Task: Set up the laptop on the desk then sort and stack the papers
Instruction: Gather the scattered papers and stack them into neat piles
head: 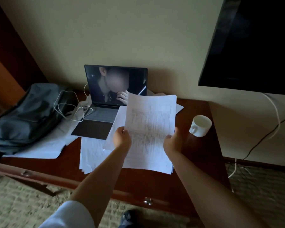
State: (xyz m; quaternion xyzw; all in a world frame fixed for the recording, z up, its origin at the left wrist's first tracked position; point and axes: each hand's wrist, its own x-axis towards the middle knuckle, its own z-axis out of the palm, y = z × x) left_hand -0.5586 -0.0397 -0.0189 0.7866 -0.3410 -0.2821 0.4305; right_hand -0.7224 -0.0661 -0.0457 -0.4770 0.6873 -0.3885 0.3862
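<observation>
Left hand (122, 137) gripping the left edge of a sheaf of printed papers (150, 129), thumb on the front face, fingers curled behind. Right hand (171, 142) gripping the right edge of the same sheaf, fingers wrapped round the back. Sheaf held up off the surface (201, 150), tilted toward the camera, its top edge overlapping the lower right corner of the laptop screen. Print on the top sheet blurred, unreadable.

Laptop (105, 102) open on the dark red-brown wooden surface, against the wall, screen lit and upright, keyboard facing the person. White cable (67, 106) looped in loose coils just left of the laptop, running to its left side. More loose sheets (92, 153) lying flat on the surface below the laptop, partly under the held sheaf; another sheet (39, 148) spread out to the left, tucked under a grey backpack (26, 112). Possibly a few more pages behind the laptop to the right, though hard to make out there.

White cup (200, 125) tipped on its side near the right edge of the surface, mouth up and away, handle toward the person, well apart from the papers. Dark television (253, 46) mounted on the wall at upper right, with cables hanging below it. Patterned carpet (23, 203) under the surface.
</observation>
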